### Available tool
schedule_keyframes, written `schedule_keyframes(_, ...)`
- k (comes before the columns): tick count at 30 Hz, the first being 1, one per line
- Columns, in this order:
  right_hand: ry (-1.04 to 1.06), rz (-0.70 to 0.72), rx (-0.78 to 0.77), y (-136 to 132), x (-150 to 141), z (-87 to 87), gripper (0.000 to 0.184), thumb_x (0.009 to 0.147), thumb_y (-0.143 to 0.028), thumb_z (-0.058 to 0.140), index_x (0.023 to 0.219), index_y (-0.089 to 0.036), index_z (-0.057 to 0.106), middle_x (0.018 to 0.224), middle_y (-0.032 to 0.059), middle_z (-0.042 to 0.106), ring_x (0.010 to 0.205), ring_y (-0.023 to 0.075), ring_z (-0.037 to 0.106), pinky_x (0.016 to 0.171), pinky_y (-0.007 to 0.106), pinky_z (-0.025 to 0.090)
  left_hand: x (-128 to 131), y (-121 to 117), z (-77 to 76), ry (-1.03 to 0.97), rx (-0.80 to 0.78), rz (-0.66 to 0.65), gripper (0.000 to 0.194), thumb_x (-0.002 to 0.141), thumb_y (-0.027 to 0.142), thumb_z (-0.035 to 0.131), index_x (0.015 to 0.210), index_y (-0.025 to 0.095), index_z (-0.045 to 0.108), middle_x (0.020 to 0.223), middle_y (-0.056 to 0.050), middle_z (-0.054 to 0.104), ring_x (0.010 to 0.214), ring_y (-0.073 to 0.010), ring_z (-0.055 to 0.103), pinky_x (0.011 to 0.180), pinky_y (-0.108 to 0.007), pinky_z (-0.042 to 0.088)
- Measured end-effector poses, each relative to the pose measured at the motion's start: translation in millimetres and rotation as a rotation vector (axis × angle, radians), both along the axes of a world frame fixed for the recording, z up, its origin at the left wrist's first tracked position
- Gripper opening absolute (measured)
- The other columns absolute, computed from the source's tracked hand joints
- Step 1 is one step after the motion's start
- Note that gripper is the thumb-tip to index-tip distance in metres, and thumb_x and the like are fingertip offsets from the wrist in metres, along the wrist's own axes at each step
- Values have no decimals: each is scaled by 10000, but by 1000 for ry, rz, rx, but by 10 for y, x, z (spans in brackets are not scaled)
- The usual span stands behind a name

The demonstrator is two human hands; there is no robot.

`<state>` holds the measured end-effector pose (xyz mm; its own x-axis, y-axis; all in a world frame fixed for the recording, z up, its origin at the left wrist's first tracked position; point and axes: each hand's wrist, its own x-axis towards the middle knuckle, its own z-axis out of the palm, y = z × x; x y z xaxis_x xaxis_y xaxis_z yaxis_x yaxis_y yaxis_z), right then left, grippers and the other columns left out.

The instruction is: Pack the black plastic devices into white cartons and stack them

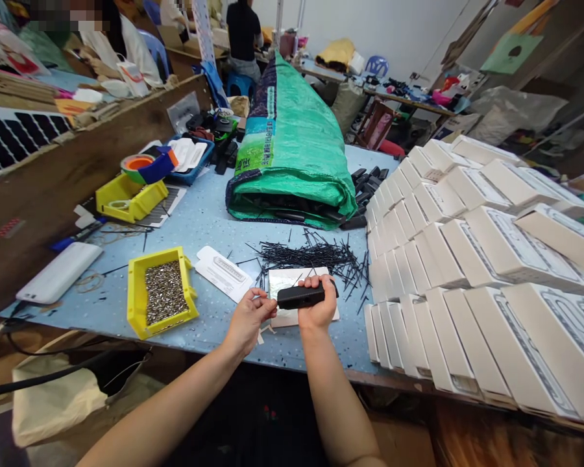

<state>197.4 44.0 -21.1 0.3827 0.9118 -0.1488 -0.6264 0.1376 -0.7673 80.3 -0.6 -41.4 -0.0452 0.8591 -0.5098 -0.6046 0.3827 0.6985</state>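
Fingers wrapped round it, my right hand (320,305) holds a black oblong plastic piece (299,296) level above the table. The thumb and fingertips of my left hand (252,316) are pinched together at the piece's left end; whatever sits between them is too small to make out. Beneath both hands lies a flat white card with a silvery patch (282,280). Just beyond it is a loose heap of thin black sticks (311,253). A yellow bin (136,308) of small shiny metal parts stands left of my hands, with a printed white flattened box (224,274) beside it.
Stacked white boxes (435,253) form a wall on the right. A green woven sack (302,149) with black pieces in its mouth lies at the back. On the left are a second yellow bin (146,201), tape rolls and a white power bank-like block (59,272). People sit farther off.
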Motion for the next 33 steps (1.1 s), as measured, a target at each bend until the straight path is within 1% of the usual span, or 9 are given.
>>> schedule_keyframes(13,-4,-83,14,-150,-128,16,207,757,-302,559,741,-198,381,605,-64,399,550,72,456,579,234,468,208,-268,-113,121,120,159,493,648,430,769,691,216,327,619,76,494,601,-80,556,658,-214,463)
schedule_keyframes(15,-56,-40,99,-146,-55,43,170,768,-277,563,726,-196,420,576,-63,424,528,78,466,557,237,462,47,-223,-129,211,145,36,381,714,433,711,796,231,399,715,35,589,670,-123,612,709,-275,504)
schedule_keyframes(17,-187,-28,253,-137,64,32,143,769,-265,571,701,-198,465,557,-53,467,532,95,499,568,259,472,-247,-42,-103,535,265,-225,314,787,393,635,992,234,458,990,-62,657,924,-198,646,852,-370,508)
schedule_keyframes(21,-651,258,441,-100,262,-145,136,694,-253,666,630,-186,567,585,-13,579,546,117,554,565,262,469,-919,553,13,1685,399,-938,564,761,97,562,1302,170,424,1469,-181,370,1385,-313,311,1129,-508,238)
schedule_keyframes(23,-654,307,351,-38,300,-262,157,697,-275,666,629,-174,566,580,-9,581,532,117,556,549,257,465,-1113,803,59,1780,383,-1080,631,677,-5,565,1280,150,464,1416,-199,437,1350,-343,359,1126,-582,155)
schedule_keyframes(25,-459,156,177,58,323,-375,206,742,-339,626,682,-176,517,561,-30,544,530,117,555,576,272,489,-1188,957,107,1785,393,-1149,632,608,-41,593,1209,141,518,1312,-198,532,1270,-360,447,1101,-616,147)
schedule_keyframes(28,-303,-34,-107,210,387,-549,330,733,-430,651,839,-190,451,590,-63,522,533,112,553,614,291,512,-1212,1021,260,1794,435,-1247,370,634,8,598,978,145,598,1091,-154,632,1087,-334,570,1025,-539,313)
schedule_keyframes(30,-452,-96,-205,263,454,-638,435,677,-438,713,914,-185,450,701,-31,573,629,127,589,691,314,520,-1231,977,425,1750,482,-1273,185,710,82,557,869,171,590,978,-110,645,944,-286,610,892,-438,428)
schedule_keyframes(33,-870,-213,-94,214,511,-590,389,695,-391,723,938,-161,524,970,73,600,945,190,590,908,387,471,-1211,791,634,1424,553,-1099,197,817,226,492,999,212,565,1037,-87,640,904,-248,605,778,-362,462)
